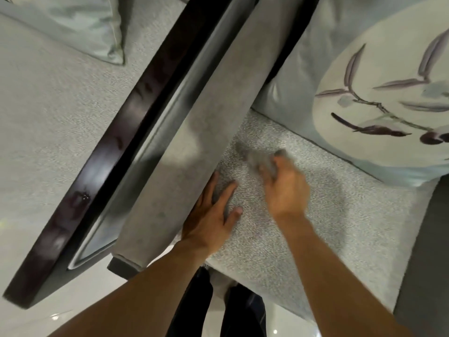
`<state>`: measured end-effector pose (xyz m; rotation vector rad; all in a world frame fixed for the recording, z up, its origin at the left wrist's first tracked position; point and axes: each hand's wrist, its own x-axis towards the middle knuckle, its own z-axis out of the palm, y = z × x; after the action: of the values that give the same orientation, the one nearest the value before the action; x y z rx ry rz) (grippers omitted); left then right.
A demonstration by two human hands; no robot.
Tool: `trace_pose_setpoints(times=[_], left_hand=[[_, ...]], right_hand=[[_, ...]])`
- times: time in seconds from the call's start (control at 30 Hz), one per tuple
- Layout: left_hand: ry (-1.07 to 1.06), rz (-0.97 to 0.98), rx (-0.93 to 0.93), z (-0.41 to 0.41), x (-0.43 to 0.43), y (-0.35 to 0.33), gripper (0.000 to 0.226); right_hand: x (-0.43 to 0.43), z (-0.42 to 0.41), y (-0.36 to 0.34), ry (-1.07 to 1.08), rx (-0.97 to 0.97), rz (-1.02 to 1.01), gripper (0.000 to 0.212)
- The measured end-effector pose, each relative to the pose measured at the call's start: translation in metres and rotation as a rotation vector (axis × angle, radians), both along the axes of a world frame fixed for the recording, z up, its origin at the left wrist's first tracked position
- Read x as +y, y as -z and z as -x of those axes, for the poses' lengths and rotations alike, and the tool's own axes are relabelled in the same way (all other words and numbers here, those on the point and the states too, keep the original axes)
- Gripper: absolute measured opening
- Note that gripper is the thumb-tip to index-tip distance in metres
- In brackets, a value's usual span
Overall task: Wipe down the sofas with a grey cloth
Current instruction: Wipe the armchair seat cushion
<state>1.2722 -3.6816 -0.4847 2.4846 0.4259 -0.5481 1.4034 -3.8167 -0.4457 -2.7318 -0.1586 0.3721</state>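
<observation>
A grey cloth (258,158), blurred by motion, lies bunched on the speckled light-grey seat cushion (340,215) of the sofa. My right hand (285,190) grips the cloth and presses it onto the cushion. My left hand (210,215) rests flat, fingers spread, on the cushion's left edge against the grey padded armrest (201,132). Both forearms reach in from the bottom of the view.
A dark glossy wooden frame (116,132) runs diagonally left of the armrest. A second pale sofa seat (48,117) with a satin cushion (73,27) lies further left. A round leaf-print pillow (388,93) sits at the back right. White tiled floor (73,312) below.
</observation>
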Motion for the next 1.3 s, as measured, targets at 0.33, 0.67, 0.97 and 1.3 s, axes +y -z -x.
trace_pose_setpoints(times=[0.33,0.67,0.97,1.3], left_hand=[[0.009,0.079,0.012,-0.002,0.002,-0.002,0.074],[0.09,0.088,-0.086,0.009,-0.003,-0.022,0.068],[0.037,-0.127,0.061,0.007,-0.053,-0.033,0.072],[0.495,0.124,0.176,-0.002,-0.148,-0.084,0.055]], right_hand=[[0.008,0.033,0.007,-0.108,0.049,-0.077,0.02],[-0.125,0.132,-0.001,-0.129,0.006,0.057,0.037],[-0.162,0.17,-0.005,0.519,0.053,-0.157,0.035],[-0.191,0.242,-0.111,1.137,0.07,-0.51,0.015]])
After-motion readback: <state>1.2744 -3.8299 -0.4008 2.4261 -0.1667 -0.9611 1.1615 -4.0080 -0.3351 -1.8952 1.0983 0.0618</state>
